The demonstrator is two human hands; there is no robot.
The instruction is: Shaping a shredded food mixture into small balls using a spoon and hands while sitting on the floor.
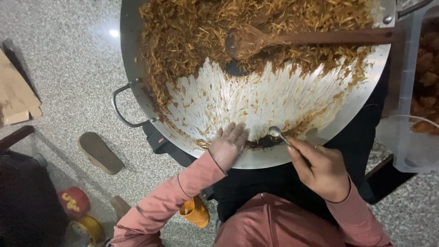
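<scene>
Your left hand [230,142] lies flat with fingers spread on the scraped near wall of the big steel pan [137,55], pinching nothing. Your right hand [320,167] is curled around a small metal spoon [277,133], whose bowl touches the pan just beside your left fingertips, at a dark smear of residue. Farther across the pan, well apart from both hands, lies the brown shredded mixture [192,32] with 1 wooden spoon [274,40] resting in it. A clear plastic tub [414,91] stands at your right.

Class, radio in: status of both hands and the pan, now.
Left hand flat on big metal pan. Right hand holds small spoon at pan's near edge. Wooden spoon rests in shredded brown food.
</scene>
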